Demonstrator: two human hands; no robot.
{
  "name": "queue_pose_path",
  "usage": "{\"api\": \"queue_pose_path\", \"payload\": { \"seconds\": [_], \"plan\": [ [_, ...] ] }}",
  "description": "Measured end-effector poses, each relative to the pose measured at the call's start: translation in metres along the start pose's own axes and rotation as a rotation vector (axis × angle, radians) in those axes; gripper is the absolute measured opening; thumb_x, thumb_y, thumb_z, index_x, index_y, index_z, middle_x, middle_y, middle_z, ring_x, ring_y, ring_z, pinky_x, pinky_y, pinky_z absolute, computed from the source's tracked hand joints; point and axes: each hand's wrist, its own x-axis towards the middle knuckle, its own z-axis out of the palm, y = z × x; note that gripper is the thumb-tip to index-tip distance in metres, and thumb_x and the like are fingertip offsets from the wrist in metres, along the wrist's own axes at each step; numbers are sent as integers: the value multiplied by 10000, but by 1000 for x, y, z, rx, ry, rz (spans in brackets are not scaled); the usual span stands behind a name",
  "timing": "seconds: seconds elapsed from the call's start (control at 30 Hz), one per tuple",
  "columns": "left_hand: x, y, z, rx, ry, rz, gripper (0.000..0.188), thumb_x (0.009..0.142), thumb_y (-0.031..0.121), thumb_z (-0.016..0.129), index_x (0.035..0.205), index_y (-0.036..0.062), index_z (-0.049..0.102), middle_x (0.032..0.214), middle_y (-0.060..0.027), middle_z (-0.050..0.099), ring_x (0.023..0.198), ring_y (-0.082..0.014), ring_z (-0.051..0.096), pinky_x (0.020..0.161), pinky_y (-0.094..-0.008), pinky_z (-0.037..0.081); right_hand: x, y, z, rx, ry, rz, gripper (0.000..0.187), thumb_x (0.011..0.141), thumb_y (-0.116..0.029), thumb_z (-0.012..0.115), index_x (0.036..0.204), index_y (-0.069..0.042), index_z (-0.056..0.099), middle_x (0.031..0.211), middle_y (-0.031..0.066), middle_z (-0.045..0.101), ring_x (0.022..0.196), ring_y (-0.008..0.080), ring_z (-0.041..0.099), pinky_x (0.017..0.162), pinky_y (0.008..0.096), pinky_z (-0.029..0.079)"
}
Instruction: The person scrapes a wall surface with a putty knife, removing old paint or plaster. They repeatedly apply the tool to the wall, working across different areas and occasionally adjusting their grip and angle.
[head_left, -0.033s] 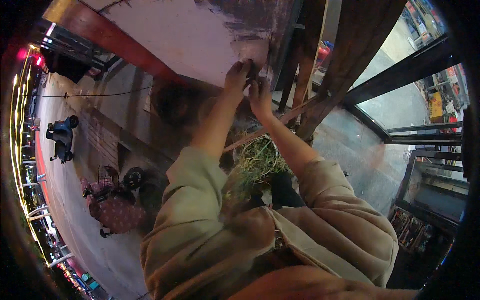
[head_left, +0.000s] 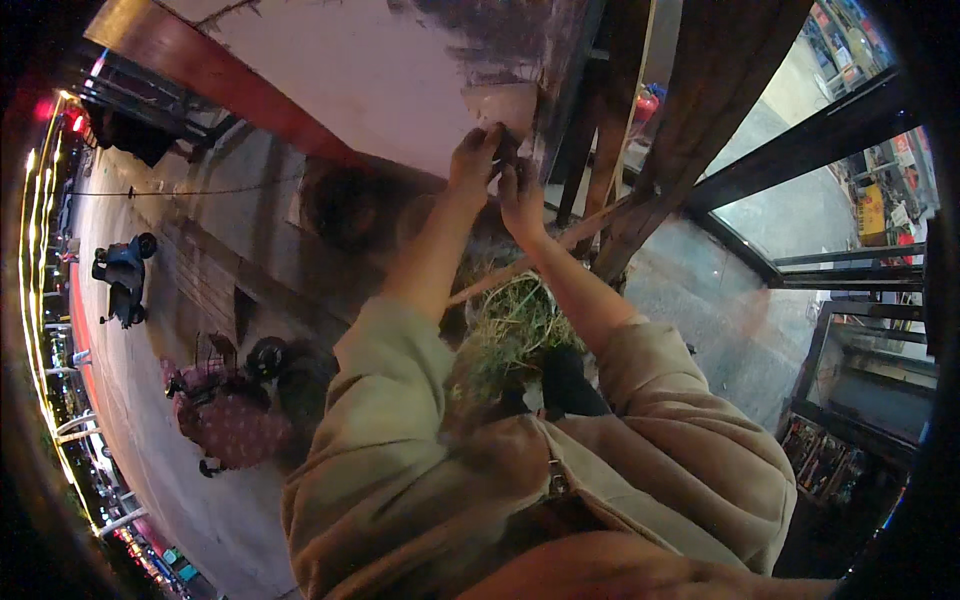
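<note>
My left hand (head_left: 474,162) and my right hand (head_left: 520,198) are close together at the lower right corner of a whitish board (head_left: 370,85). Fingers of both are closed around the dark lower end of a flat, pale, square-edged piece (head_left: 502,104), which resembles a scraper blade. It lies against the board or just over it; I cannot tell which. Shadow and my fingers hide its lower end. Dark, rough smears (head_left: 490,35) mark the board's upper right.
A dark wooden post (head_left: 715,90) rises right of my hands. A thin wooden bar (head_left: 490,287) crosses beneath my forearms, above dry grass (head_left: 515,320). A red beam (head_left: 240,85) edges the board. Two scooters, one blue (head_left: 122,280), one with a pink cover (head_left: 235,430), stand left. A black-framed glass door (head_left: 790,150) is at right.
The pale piece and my fingertips sit very slightly lower. My arms have hardly moved, and both hands keep their grip.
</note>
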Motion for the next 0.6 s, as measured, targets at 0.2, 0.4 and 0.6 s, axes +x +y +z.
{"api": "queue_pose_path", "payload": {
  "seconds": [0.2, 0.4, 0.6],
  "plan": [
    [-1, 18, 4, -32, -126, 169, 217, 911, 313, 613, 971, 105, 603, 883, -5, 638, 785, -111, 590, 663, -246, 446, 27, 16, 4, -23, -24, -93, 173, 974, -175, 447, 1002, -22, 522, 790, 82, 532, 674, 194, 504, 602, 321, 412],
    [8, 17, 0, -68, -175, 117, 204, 908, 302, 620, 983, 114, 592, 920, 9, 632, 860, -113, 574, 746, -278, 453, 24, 6, 1, -14, -26, -156, 172, 954, -128, 464, 1026, 2, 550, 904, 207, 581, 814, 356, 565, 703, 399, 436],
    [18, -12, -8, -53, -74, 80, 203, 916, 324, 605, 988, 135, 593, 903, 23, 630, 852, -118, 570, 747, -288, 443, 6, 30, 0, -130, -36, -135, 164, 972, -176, 465, 1052, -34, 484, 775, 50, 513, 672, 131, 486, 583, 280, 398]
  ]
}}
